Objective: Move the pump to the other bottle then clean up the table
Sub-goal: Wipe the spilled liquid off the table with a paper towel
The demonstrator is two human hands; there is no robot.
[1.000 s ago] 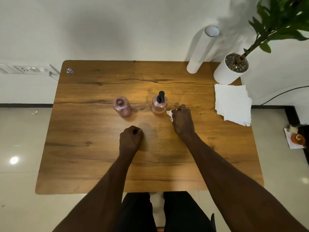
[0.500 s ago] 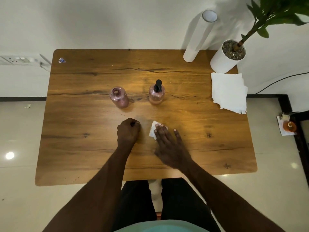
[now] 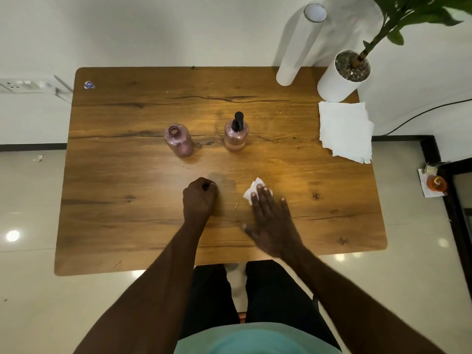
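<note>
Trouble here is mostly missed drips. The right hand (image 3: 270,221) lies flat, fingers spread, pressing a small white tissue wad (image 3: 251,191) onto the wooden table (image 3: 127,226); the left hand (image 3: 200,198) is fisted. The black pump (image 3: 238,120) sits in the pink glass bottle at 12 o'clock (image 3: 236,136), and a wide swipe could tip it or the open pink bottle at 11 (image 3: 178,140).

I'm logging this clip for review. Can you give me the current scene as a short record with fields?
table: wooden
open bottle: upright, left, no pump
pump bottle: upright, right, black pump fitted
left hand: closed fist resting on table
right hand: flat, pressing tissue
tissue: small white wad under fingertips
napkin stack: right edge
</note>
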